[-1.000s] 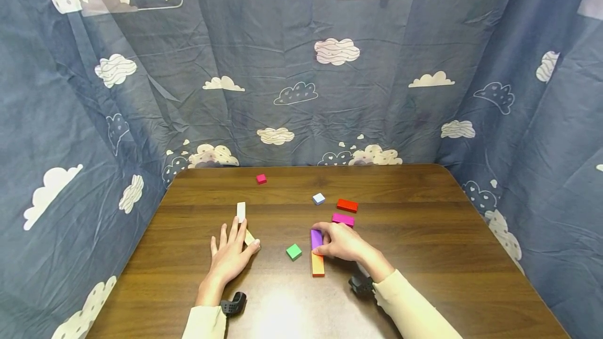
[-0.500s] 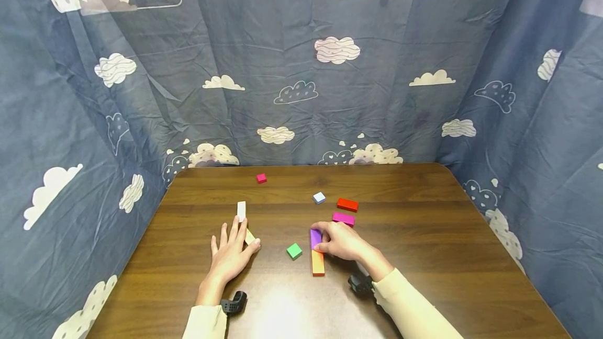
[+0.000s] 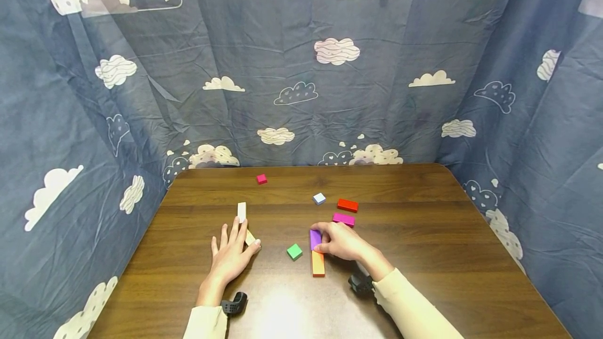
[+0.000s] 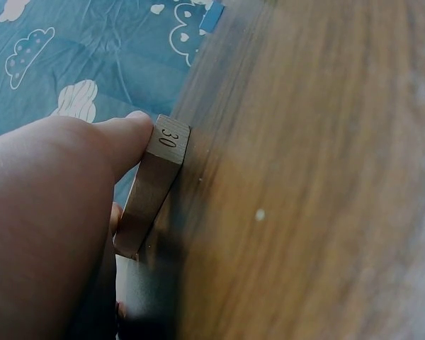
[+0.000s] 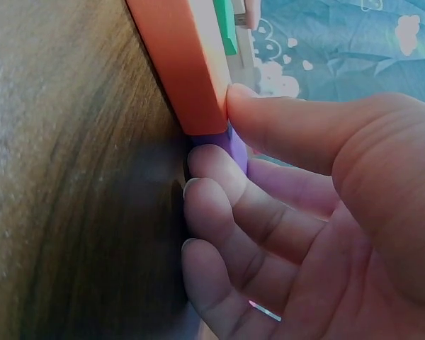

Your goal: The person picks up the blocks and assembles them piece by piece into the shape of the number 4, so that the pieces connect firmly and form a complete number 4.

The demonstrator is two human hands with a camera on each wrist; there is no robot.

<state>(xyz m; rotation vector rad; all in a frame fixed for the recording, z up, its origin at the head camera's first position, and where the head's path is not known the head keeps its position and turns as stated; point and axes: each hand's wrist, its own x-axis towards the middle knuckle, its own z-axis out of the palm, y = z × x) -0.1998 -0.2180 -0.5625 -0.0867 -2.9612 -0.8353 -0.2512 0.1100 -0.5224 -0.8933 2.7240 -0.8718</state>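
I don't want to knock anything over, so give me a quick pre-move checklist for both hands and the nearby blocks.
1. Right hand gripping purple block: ok.
2. Purple block and orange block lined up end to end: ok.
3. Green block apart from the orange block: ok, gap visible.
4. Left hand off the tan block: not ok, thumb against its end.
5. Magenta block untouched by the right hand: cannot tell, they overlap in the head view.

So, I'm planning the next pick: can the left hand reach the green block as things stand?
Probably yes: the green block sits to the right of the left hand, with nothing visible between them.
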